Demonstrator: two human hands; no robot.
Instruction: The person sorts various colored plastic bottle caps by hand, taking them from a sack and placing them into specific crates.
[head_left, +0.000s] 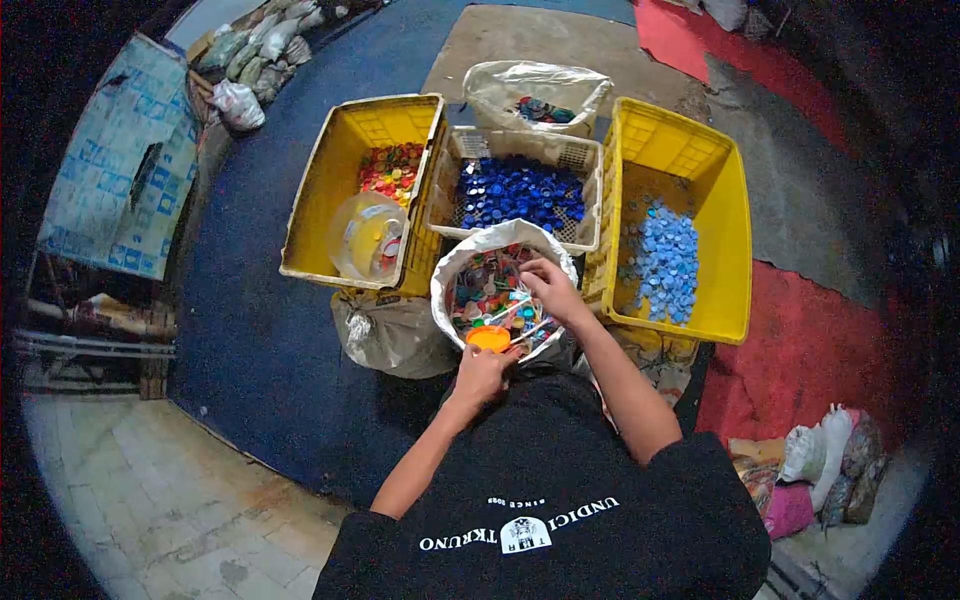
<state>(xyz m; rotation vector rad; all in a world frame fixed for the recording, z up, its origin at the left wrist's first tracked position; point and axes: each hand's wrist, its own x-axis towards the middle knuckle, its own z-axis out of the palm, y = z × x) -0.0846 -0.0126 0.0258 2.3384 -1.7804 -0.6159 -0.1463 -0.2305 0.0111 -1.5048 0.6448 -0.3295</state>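
A white sack (447, 318) with a rolled rim stands open in front of me, filled with mixed coloured caps. My left hand (483, 375) is at its near rim, fingers closed beside an orange round lid (489, 339) and a thin white stick. Over the right part of the opening is my right hand (550, 290), its fingers bent together above the caps; what they hold, if anything, is too small to tell. Pale strips lie below those fingers. Behind the sack, a white crate (592, 210) holds dark blue caps (520, 190).
The left yellow crate (320, 200) holds red and yellow caps and a clear round container (367, 235). In the right yellow crate (722, 230) are light blue caps. Another white sack (480, 90) stands at the back. Filled bags (270, 50) lie far left, others (820, 460) at right.
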